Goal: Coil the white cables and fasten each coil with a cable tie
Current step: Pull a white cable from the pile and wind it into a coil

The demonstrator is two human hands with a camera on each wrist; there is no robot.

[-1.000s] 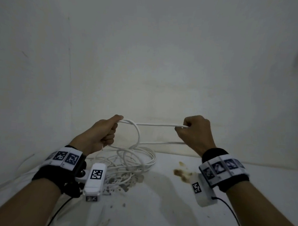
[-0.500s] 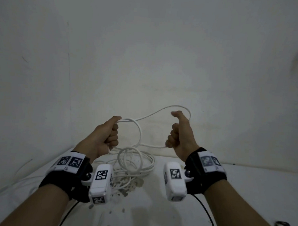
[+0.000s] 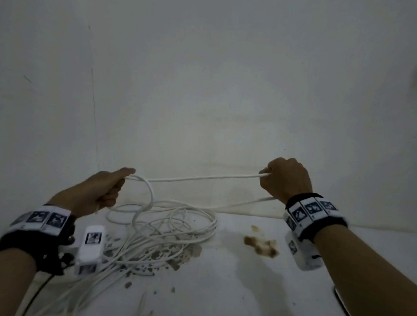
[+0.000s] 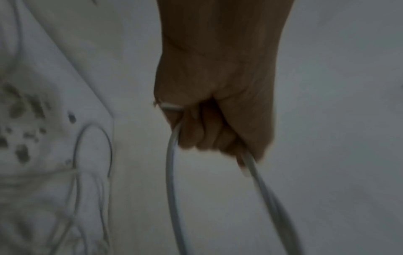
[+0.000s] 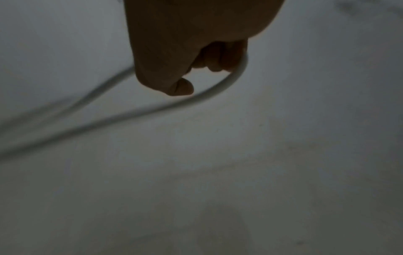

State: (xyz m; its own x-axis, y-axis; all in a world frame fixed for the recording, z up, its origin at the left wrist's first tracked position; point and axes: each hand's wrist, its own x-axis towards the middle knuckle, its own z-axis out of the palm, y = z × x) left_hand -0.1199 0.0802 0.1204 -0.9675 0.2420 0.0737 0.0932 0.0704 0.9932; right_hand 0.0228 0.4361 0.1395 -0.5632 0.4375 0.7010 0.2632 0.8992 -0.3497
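Observation:
A white cable [image 3: 202,179] runs taut between my two raised hands above the white surface. My left hand [image 3: 102,192] grips the cable's loops in a fist; the left wrist view shows the fingers curled round two strands of the cable [image 4: 171,172]. My right hand [image 3: 285,177] is fisted round the cable far to the right, and a second strand runs back from under it toward the pile. In the right wrist view the cable [image 5: 218,91] bends out of the curled fingers. A loose pile of white cables [image 3: 167,229] lies on the surface below. No cable tie is visible.
A white wall [image 3: 205,86] rises just behind the hands. Brown stains [image 3: 261,247] and dark chipped patches [image 3: 156,255] mark the surface [image 3: 222,288]. A dark object [image 3: 344,306] shows at the lower right by my forearm.
My right hand has swung out to the right and turned knuckles up, pulling the cable straight and taut. The left hand has stayed about where it was with its loops.

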